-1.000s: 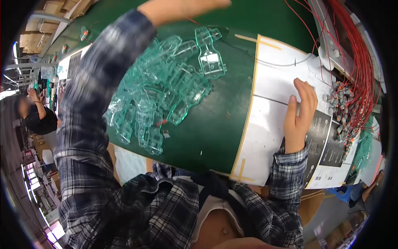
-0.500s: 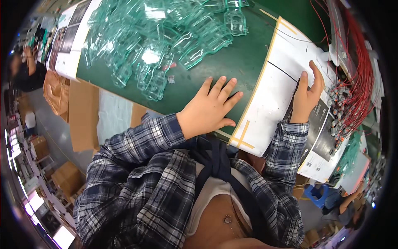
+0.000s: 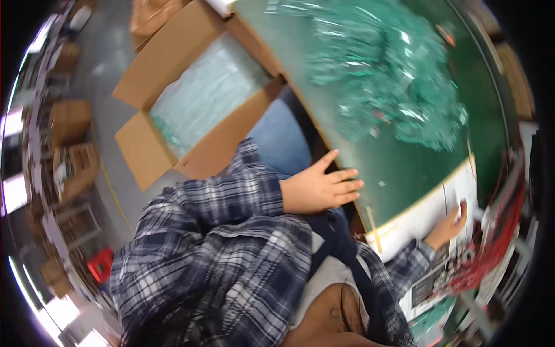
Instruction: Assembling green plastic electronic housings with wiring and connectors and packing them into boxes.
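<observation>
My left hand rests at the near edge of the green table, fingers spread and nothing in it. Farther right, my right hand is over the white printed sheet, its thumb and fingers apart and holding nothing that I can see. Ahead of both hands lies a heap of clear plastic shells, tinted green and blurred. To the right of my right hand runs a bundle of red wires, smeared by motion.
On my left stands an open cardboard box with a translucent plastic liner inside. A brown bag is beyond it. A red plastic thing and stacked cartons stand across the grey floor.
The view has swung left, bringing the open box into full sight. My left hand has come back from the tabletop to its edge; the right hand stays over the sheet.
</observation>
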`<state>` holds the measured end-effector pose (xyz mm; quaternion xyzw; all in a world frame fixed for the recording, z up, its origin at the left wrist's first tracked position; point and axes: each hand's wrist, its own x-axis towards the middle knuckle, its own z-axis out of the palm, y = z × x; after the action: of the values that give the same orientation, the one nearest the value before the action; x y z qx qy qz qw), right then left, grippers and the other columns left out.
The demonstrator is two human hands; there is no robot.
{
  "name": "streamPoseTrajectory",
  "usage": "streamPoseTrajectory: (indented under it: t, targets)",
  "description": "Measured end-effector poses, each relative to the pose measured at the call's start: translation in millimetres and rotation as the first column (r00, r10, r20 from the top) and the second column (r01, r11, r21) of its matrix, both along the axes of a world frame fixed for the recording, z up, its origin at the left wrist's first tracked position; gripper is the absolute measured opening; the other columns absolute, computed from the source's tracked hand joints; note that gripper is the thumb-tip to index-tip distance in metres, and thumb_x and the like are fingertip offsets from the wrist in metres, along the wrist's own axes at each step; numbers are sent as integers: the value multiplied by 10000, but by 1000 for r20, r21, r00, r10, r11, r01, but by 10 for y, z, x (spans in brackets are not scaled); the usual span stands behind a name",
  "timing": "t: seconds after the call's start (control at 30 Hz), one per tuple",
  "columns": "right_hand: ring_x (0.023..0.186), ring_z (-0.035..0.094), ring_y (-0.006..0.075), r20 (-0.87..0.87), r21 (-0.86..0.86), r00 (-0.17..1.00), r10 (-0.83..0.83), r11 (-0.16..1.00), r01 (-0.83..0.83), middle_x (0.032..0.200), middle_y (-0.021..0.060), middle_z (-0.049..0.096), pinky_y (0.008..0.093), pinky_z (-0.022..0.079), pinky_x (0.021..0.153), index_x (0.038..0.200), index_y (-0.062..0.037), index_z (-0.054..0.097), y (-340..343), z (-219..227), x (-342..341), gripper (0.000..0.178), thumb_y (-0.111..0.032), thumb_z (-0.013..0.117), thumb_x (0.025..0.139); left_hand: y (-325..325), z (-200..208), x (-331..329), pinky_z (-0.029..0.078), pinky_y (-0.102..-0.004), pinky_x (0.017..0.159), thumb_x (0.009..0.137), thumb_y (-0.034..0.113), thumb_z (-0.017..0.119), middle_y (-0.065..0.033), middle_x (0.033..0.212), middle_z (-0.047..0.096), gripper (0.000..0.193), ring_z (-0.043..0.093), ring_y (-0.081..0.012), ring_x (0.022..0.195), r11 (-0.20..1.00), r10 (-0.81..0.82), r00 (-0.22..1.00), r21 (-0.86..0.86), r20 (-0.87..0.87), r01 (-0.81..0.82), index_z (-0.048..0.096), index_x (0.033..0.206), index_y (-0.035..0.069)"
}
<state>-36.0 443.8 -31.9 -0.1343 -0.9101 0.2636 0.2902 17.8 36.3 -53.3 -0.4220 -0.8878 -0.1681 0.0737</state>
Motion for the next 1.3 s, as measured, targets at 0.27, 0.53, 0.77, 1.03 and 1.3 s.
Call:
streamPoseTrajectory:
  t: [0.27,0.53,0.77,1.03,1.3]
  targets:
    - [1408,277,371,590,-55,598,542,766,-640,1521,208,303,447,214,1158,1482,-16,295,-1542,406,551,910,-301,756,752,-1599,-601,225,464,-446,925,829,148,604,-122,1178,626,311,596,-299,1061,888,308,892,236,330,-394,633,1135,101]
    - [1393,272,439,643,491,746,170,657,-573,1516,247,285,502,232,1155,1470,2,290,-1944,87,623,1038,11,705,519,-3635,-2969,1046,425,-413,1025,882,344,589,-174,1239,606,451,540,-334,1195,-11,718,-209,-289,664,-957,594,1260,97]
    - [1407,255,431,657,450,726,203,667,-594,1522,259,265,488,202,1163,1492,12,243,-2035,140,605,1017,29,644,558,-4660,-3576,1531,440,-441,1008,831,243,695,-231,1229,609,463,566,-379,1155,-722,472,-720,-246,508,-647,602,1226,20]
    - [1418,232,433,670,503,733,116,656,-563,1526,281,235,472,175,1170,1491,46,199,-1770,366,588,885,89,597,702,-4260,-3735,916,511,-456,930,822,245,758,-230,1197,572,539,561,-357,1122,-863,1,-778,-392,628,-318,539,1225,-37]
    - [1418,238,422,644,565,765,-29,692,-449,1521,277,253,462,174,1174,1481,61,198,-1716,435,547,867,86,632,731,-4298,-4018,1101,497,-414,898,688,424,846,-253,1109,644,728,638,-388,993,-612,111,-604,-425,789,-667,579,1139,-81]
